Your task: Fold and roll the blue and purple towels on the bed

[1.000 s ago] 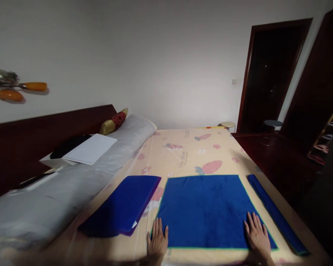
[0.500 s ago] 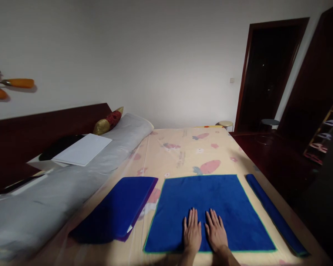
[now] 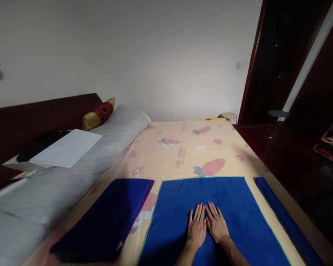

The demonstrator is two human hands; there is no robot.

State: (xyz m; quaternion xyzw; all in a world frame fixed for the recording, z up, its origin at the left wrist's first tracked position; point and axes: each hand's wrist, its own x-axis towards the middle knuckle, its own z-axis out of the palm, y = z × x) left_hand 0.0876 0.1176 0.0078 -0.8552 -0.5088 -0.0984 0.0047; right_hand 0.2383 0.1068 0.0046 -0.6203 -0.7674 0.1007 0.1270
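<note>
My left hand (image 3: 196,229) and right hand (image 3: 217,226) lie open, palms down, side by side on a flat blue green-edged terry towel (image 3: 238,207) spread on the bed (image 3: 188,147). Smoothing it well likely needs even, flat pressure.

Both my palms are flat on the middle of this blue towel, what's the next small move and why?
Probably slide the left hand and right hand apart toward the side edges of the blue towel. Both lie flat, side by side, at its middle, and it is spread open on the bed, so an outward sweep should smooth it.
</note>
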